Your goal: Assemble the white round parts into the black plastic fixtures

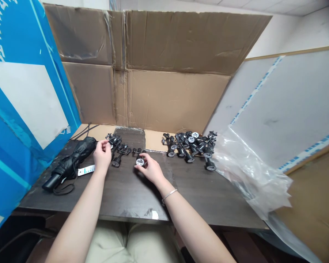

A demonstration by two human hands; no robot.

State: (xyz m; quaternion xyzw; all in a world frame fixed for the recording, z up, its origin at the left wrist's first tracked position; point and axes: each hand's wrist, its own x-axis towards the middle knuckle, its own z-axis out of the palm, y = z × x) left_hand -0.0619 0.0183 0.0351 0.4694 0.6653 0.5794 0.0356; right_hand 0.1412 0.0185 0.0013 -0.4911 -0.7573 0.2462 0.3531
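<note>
My right hand (151, 168) curves its thumb and fingers around a black branched piece with a round whitish end (139, 161), which faces me near the middle of the table. To the left, my left hand (102, 156) is closed at the fingertips on another black branched piece (111, 145), beside a small group of the same kind. Its fingers partly hide that piece. Between the hands lies one more black piece (116, 161), its round end toward me and its thin arms pointing away.
A folded black umbrella (74, 160) with a white tag (86, 170) lies at left. Several black pieces (190, 158) are heaped at back right, beside clear plastic sheeting (235, 164). Cardboard (175, 98) stands behind the dark table (208, 201); a blue panel (57, 84) is at left.
</note>
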